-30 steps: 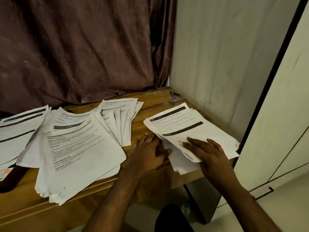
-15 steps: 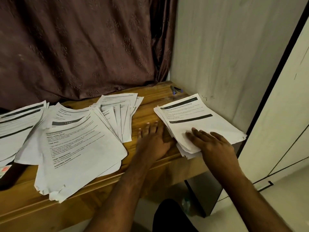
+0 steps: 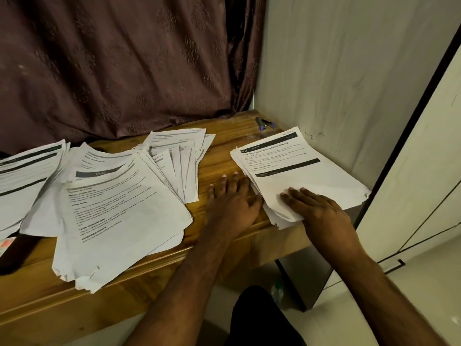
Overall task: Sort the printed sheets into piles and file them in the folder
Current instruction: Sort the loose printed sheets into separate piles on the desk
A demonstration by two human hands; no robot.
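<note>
Left hand [image 3: 230,201] & right hand [image 3: 321,213]: both bare, no gloves, rings or watch visible. Forearms bare up to frame edge, no sleeves in view. Short, pale fingernails [image 3: 224,176] show on the left hand. Dark garment [image 3: 257,318], prob. trousers, covers the leg at bottom centre.

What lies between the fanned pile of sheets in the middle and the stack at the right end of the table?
In the head view, the left hand lies flat on bare wood of the table between the fanned pile and the right stack.
</note>
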